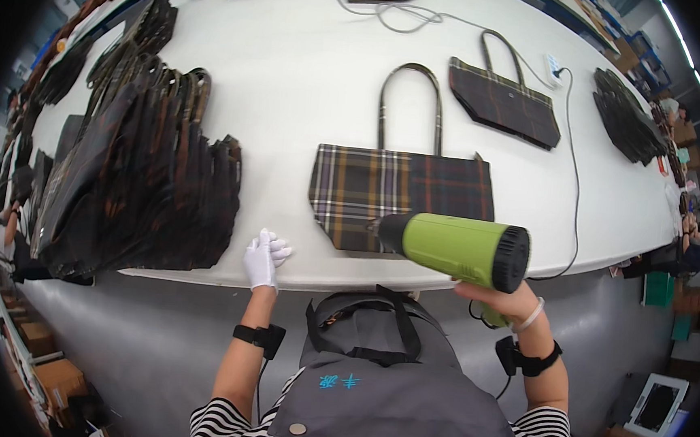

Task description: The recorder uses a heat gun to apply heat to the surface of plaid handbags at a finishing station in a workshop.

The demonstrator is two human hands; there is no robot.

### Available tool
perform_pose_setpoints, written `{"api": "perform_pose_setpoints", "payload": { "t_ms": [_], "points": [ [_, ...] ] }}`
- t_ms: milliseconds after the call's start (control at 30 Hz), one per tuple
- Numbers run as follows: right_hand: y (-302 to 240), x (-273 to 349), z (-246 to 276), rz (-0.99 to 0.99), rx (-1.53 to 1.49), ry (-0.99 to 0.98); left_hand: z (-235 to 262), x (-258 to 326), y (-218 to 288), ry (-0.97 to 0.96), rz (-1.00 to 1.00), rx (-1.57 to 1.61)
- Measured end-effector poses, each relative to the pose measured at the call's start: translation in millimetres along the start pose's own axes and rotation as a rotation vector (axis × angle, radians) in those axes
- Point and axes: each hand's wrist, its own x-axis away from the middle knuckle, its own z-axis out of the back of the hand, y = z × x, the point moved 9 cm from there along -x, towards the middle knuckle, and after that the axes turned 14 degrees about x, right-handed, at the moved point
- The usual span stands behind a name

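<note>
My right hand (516, 302) is wrapped round the handle of a green hair dryer (454, 244) with a black nozzle and black rear grille. The nozzle points left, over the lower part of a plaid tote bag (368, 189). This bag lies flat, its single visible handle loop stretched away from me. Its left half is yellow, white and dark plaid; the right half is darker, with red and green lines. In a white glove, my left hand (263, 259) rests at the table's near edge, left of the bag. Its fingers are apart and hold nothing.
A tall pile of dark plaid bags (146, 180) stands at the left. Beyond the tote lies a smaller dark bag (506, 101), near a white power strip (553, 70) with a grey cable (577, 186). More bags (627, 116) are stacked right on the white table (294, 93).
</note>
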Motion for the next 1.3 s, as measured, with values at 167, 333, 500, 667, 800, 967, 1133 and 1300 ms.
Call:
{"api": "perform_pose_setpoints", "payload": {
  "t_ms": [167, 333, 500, 667, 800, 967, 1133, 1300],
  "points": [
    [54.8, 39.8, 79.7, -0.214, -0.197, 0.284, -56.4, 35.5, -6.5, 0.012, 0.093, -0.244],
    [100.6, 63.0, 132.6, -0.248, -0.155, 0.439, -71.0, 46.5, -49.4, 0.056, 0.021, -0.221],
    [109.0, 65.3, 147.5, -0.178, -0.322, 0.271, -120.3, 110.3, -101.3, 0.068, 0.306, -0.079],
    [148.5, 74.0, 189.9, -0.029, -0.050, 0.344, -156.0, 117.6, -131.7, 0.139, 0.324, 0.064],
    [145.0, 74.3, 191.1, -0.150, -0.278, 0.082, -147.4, 108.3, -141.5, 0.377, 0.213, 0.101],
    [158.9, 33.5, 215.1, -0.064, -0.242, 0.220, -171.2, 83.7, -147.9, 0.264, 0.280, 0.167],
    [135.6, 12.1, 187.7, -0.033, -0.353, 0.044, -165.2, 83.1, -113.7, 0.227, -0.061, 0.327],
    [163.2, 26.3, 211.7, -0.026, -0.401, 0.277, -199.6, 82.0, -118.5, 0.259, -0.176, 0.471]
  ]
}}
